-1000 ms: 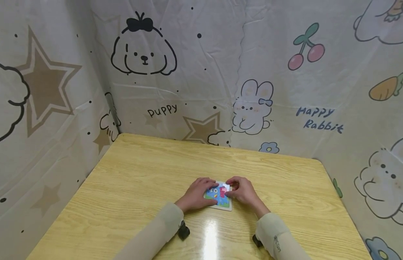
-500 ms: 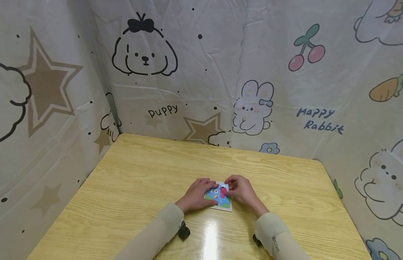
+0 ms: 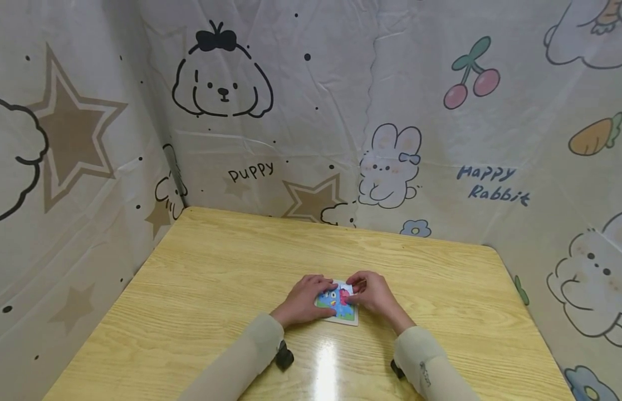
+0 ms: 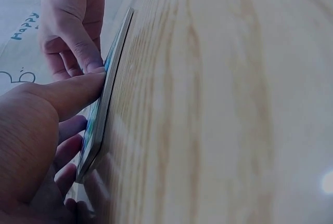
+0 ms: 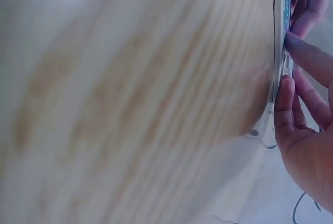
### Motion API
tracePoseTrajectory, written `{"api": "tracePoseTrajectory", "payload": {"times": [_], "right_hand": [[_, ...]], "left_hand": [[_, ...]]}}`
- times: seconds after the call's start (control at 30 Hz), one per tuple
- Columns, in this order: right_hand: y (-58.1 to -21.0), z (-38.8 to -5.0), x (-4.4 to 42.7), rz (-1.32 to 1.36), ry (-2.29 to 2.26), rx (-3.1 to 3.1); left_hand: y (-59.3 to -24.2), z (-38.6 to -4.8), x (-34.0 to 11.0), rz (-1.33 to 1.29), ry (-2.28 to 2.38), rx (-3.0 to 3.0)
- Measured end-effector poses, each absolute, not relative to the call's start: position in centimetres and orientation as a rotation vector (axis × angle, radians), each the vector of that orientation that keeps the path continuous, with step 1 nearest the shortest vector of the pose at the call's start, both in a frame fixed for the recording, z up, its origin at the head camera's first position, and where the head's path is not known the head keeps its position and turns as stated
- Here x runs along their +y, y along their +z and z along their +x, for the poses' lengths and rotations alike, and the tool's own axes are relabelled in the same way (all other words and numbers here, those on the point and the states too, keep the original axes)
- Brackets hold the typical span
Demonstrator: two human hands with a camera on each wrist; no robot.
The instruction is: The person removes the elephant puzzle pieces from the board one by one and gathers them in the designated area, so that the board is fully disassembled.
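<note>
Left forearm (image 3: 235,356) and right forearm (image 3: 433,362) angle inward from lower edge, long sleeves, wrists bare. Left hand (image 3: 304,301) back up, fingers bent, thumb set apart on near side, holding grip. Right hand (image 3: 376,293) faces it, fingers curled toward thumb, pinching. Hands close together; thumb contact unclear.

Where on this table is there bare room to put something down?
In the head view, bare tabletop lies left of the left hand, right of the right hand, and beyond the puzzle up to the printed curtain. A smaller patch lies between the sleeves. It's crowded at the puzzle, where both hands meet.
</note>
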State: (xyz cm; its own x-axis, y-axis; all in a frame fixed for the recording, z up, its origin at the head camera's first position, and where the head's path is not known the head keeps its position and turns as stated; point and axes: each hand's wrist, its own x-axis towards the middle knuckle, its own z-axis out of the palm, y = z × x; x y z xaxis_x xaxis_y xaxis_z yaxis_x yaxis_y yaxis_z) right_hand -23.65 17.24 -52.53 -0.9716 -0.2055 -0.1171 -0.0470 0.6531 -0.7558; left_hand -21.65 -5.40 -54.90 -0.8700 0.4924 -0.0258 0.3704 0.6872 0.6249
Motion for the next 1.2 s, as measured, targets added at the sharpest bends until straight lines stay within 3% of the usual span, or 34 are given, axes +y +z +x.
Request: {"api": "tracePoseTrajectory", "payload": {"times": [0.67,1.2], "right_hand": [[-52.4,-23.8,17.6,-0.207,-1.087,2.731],[-51.9,-24.4,21.1,-0.122,-1.152,2.777]], "left_hand": [[-55.1,-21.9,-5.4,0.708,0.936,2.715],[-55.1,-21.8,-5.4,0.721,0.960,2.717]]}}
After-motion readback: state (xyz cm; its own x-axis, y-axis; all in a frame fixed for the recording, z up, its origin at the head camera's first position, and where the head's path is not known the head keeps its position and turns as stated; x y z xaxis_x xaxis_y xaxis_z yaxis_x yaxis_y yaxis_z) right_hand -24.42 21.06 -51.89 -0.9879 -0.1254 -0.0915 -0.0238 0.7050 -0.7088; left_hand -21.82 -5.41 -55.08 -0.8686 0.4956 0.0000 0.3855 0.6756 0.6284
